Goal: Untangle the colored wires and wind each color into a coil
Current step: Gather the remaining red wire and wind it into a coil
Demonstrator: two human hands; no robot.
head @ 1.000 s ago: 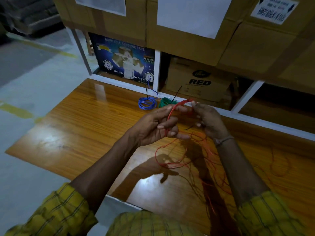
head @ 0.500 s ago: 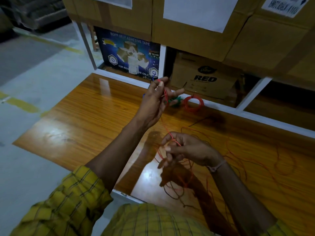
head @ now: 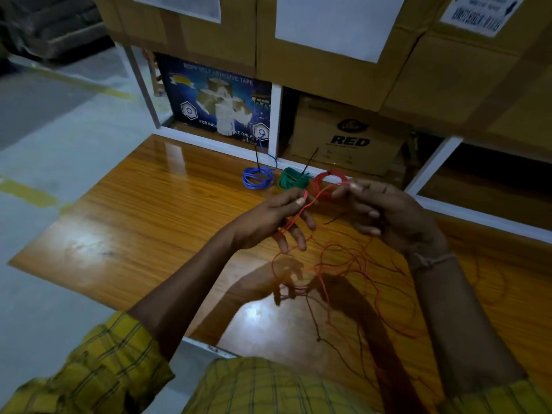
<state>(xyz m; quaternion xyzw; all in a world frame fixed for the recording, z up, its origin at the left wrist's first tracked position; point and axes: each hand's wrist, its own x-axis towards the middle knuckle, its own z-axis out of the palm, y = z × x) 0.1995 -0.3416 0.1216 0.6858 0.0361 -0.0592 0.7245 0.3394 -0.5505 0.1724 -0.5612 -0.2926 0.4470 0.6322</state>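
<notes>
A loose red wire (head: 343, 264) sprawls in tangled loops over the wooden table (head: 143, 222), mixed with a thin dark wire. My left hand (head: 277, 219) pinches a strand of the red wire between thumb and forefinger, above the table. My right hand (head: 385, 216) holds the same strand a little to the right, fingers curled round it. Along the far edge lie three wound coils side by side: a blue coil (head: 258, 177), a green coil (head: 292, 179) and a red coil (head: 325, 182), partly hidden behind my fingers.
Cardboard boxes (head: 346, 141) fill the white-framed shelf right behind the table, with larger cartons stacked above. A blue adhesive-tape carton (head: 215, 103) stands at the back left. Grey floor with yellow lines lies to the left of the table edge.
The red coil was set down at the far edge next to the green one. My right hand came back up from the tangle, my left drew back, and both now hold one red strand.
</notes>
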